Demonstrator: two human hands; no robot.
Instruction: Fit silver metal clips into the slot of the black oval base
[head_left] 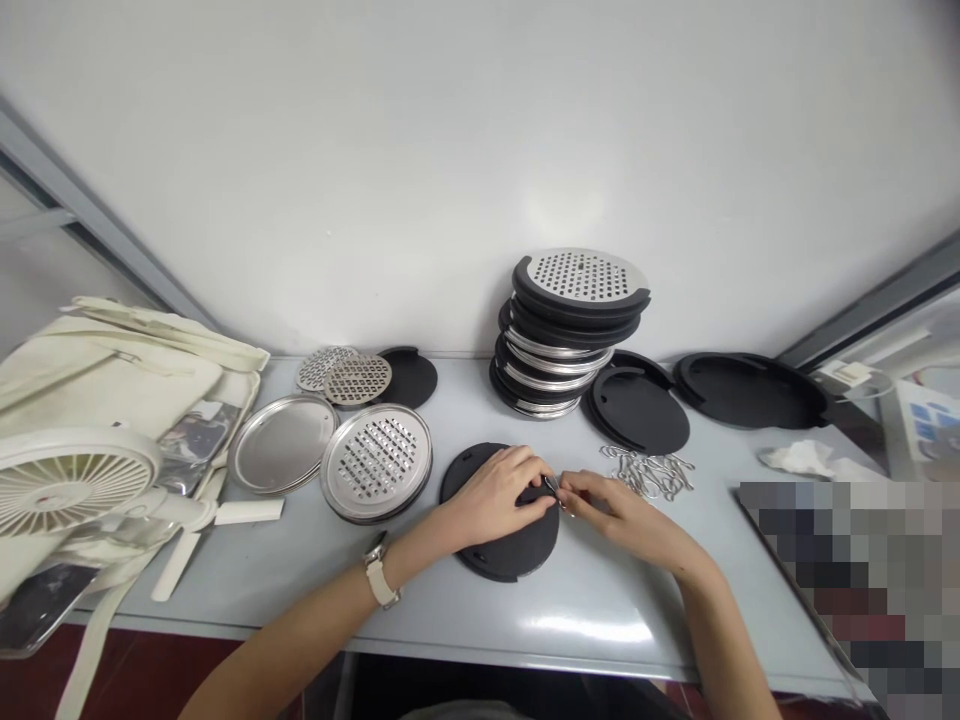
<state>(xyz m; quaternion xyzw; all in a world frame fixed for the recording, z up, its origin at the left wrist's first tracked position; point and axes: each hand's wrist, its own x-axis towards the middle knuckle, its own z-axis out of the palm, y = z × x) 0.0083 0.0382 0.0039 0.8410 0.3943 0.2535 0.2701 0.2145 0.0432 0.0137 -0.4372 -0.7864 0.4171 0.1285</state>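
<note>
A black round plate (pixel 517 555) with a raised rim lies on the table in front of me. My left hand (pixel 499 500) rests across it, its thumb and fingers closed at the plate's right edge. At that same edge my right hand (pixel 611 510) pinches a small bent metal wire piece (pixel 555 487); its far end is hidden between the fingers. Just behind my right hand lies a loose heap of similar wire pieces (pixel 660 475). Left of the plate sits a stack topped by a round metal grater disc (pixel 377 465) with raised holes.
Behind stands a tall stack of black holders and metal discs (pixel 574 330). More black plates (pixel 641 410) and a larger black tray (pixel 750 390) lie right. A plain metal disc (pixel 283 445), small perforated discs (pixel 358 380), a white fan (pixel 67 490) and a cream bag (pixel 97 375) occupy the left.
</note>
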